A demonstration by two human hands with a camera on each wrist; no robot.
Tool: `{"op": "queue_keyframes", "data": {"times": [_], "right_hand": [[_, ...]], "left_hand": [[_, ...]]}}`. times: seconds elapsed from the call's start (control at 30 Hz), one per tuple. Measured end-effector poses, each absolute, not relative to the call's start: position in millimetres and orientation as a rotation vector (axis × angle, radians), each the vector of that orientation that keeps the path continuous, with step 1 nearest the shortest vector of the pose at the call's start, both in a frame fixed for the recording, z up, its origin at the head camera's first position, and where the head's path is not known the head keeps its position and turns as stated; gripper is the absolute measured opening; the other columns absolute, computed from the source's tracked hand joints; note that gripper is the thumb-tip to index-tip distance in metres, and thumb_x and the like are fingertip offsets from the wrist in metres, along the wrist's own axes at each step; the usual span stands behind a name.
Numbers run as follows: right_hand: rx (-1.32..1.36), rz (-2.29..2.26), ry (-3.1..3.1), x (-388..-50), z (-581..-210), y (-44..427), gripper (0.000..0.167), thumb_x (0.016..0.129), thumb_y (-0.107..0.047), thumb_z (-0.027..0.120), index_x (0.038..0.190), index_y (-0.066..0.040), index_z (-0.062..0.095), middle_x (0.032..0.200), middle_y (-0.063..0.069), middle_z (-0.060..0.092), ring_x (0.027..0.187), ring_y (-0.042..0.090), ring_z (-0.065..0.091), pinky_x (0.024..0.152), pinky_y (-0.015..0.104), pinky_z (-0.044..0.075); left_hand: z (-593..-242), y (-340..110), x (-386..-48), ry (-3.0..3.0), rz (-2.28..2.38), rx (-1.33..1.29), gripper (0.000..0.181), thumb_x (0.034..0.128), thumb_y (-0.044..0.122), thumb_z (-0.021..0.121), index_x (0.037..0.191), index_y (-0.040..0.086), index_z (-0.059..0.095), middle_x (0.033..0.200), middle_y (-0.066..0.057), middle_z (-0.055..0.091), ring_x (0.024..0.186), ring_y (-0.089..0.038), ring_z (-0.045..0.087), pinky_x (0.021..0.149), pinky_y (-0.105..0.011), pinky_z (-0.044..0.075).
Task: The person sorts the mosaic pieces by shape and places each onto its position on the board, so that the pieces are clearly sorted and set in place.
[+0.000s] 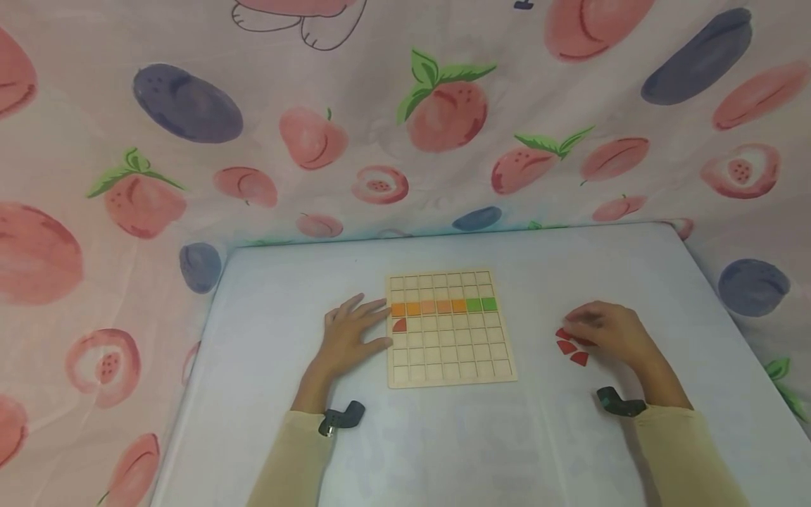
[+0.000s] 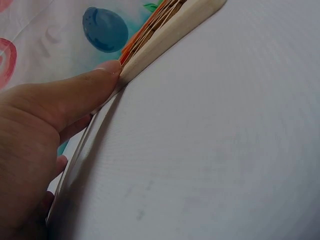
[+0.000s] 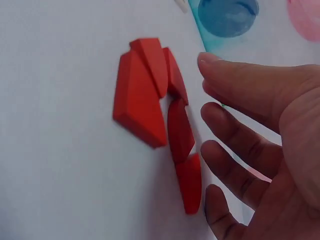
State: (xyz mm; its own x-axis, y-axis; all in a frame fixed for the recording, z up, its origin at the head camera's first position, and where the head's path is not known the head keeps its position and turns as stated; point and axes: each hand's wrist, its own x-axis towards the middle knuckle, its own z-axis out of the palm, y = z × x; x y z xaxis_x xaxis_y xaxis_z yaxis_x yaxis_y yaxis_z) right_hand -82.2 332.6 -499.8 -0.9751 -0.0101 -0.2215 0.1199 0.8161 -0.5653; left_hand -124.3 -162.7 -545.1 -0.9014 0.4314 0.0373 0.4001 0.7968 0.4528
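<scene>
A square wooden grid board (image 1: 453, 352) lies flat on the table. One row of it holds orange tiles (image 1: 413, 309) and two green tiles (image 1: 481, 304); a red quarter-round piece (image 1: 400, 324) sits in the leftmost cell below. My left hand (image 1: 348, 334) is spread at the board's left side, with thumb (image 2: 95, 85) and fingertips touching the edge. Over on the right, my right hand (image 1: 608, 329) hovers at a small pile of red wedge-shaped pieces (image 3: 137, 100). Its fingers are loosely bent beside them, and nothing shows between thumb and fingers.
The white tabletop (image 1: 456, 451) carries the board near its middle. Behind it and at the sides hangs a fabric (image 1: 380, 141) printed with peaches and blue fruit. A dark wrist device (image 1: 345, 415) is on the left wrist, another (image 1: 621, 403) on the right.
</scene>
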Motion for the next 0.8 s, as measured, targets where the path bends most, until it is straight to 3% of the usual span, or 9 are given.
{"op": "queue_keyframes", "data": {"times": [0.13, 0.4, 0.7, 0.8], "right_hand": [[0.111, -0.854, 2.795, -80.2, -502.9, 331.8, 0.035, 0.089, -0.031, 0.079, 0.115, -0.008, 0.074, 0.123, 0.022, 0.069, 0.117, 0.043, 0.057, 0.095, 0.063, 0.048], [0.114, -0.811, 2.829, -77.3, -508.2, 331.2, 0.028, 0.086, -0.025, 0.081, 0.108, -0.01, 0.076, 0.117, 0.019, 0.07, 0.104, 0.036, 0.061, 0.083, 0.051, 0.053], [0.117, -0.848, 2.832, -78.6, -510.7, 325.9, 0.023, 0.085, -0.022, 0.082, 0.105, -0.011, 0.077, 0.118, 0.019, 0.071, 0.109, 0.04, 0.06, 0.089, 0.059, 0.051], [0.128, -0.852, 2.832, -78.6, -510.3, 324.2, 0.023, 0.086, -0.022, 0.082, 0.106, -0.012, 0.076, 0.114, 0.017, 0.073, 0.108, 0.039, 0.062, 0.087, 0.056, 0.052]], "left_hand": [[-544.8, -162.6, -123.7, 2.932, 0.717, 0.689, 0.063, 0.0911, 0.058, 0.068, 0.146, 0.03, 0.057, 0.157, 0.008, 0.05, 0.155, -0.031, 0.027, 0.112, -0.062, 0.024], [-545.2, -162.0, -123.8, 2.933, 0.716, 0.692, 0.063, 0.0905, 0.058, 0.068, 0.146, 0.031, 0.057, 0.157, 0.008, 0.05, 0.154, -0.031, 0.027, 0.111, -0.061, 0.025], [-546.9, -163.2, -124.0, 2.931, 0.725, 0.69, 0.063, 0.0909, 0.059, 0.068, 0.147, 0.031, 0.057, 0.157, 0.009, 0.05, 0.155, -0.03, 0.026, 0.112, -0.061, 0.024], [-547.7, -163.3, -123.9, 2.936, 0.731, 0.696, 0.063, 0.0906, 0.059, 0.068, 0.146, 0.031, 0.057, 0.157, 0.009, 0.05, 0.155, -0.031, 0.027, 0.111, -0.061, 0.025]]}}
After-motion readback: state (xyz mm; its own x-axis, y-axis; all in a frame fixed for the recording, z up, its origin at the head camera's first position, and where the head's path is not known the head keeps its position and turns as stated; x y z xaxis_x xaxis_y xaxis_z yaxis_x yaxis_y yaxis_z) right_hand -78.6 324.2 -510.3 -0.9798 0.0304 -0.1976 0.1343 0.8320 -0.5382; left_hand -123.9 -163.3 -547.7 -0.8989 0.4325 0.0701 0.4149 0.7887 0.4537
